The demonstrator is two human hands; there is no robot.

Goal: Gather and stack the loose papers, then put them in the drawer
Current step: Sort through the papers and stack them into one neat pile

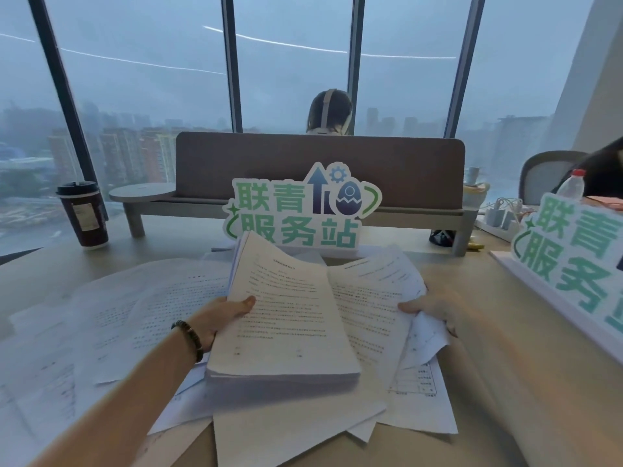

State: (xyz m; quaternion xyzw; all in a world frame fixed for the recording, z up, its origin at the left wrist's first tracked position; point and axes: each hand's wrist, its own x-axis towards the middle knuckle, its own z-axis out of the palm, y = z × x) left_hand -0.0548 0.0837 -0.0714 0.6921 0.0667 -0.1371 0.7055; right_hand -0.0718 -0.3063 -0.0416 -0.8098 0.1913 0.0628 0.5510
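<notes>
the bare left forearm with a dark bead bracelet (188,335) leads to the left hand (219,315), whose grip pinches the thick white paper stack (283,318) at its left edge, thumb on top, likely to keep the sheets squared. right of the stack, the right hand (435,308) pinches loose printed sheets (374,298), apparently drawing them in. more scattered white pages (135,315) lie left of the stack on the pale desk (505,382); no drawer shows.

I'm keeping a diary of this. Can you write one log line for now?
left hand: grips thick paper stack | right hand: holds loose sheets | more papers on desk | drawer: unseen
</notes>
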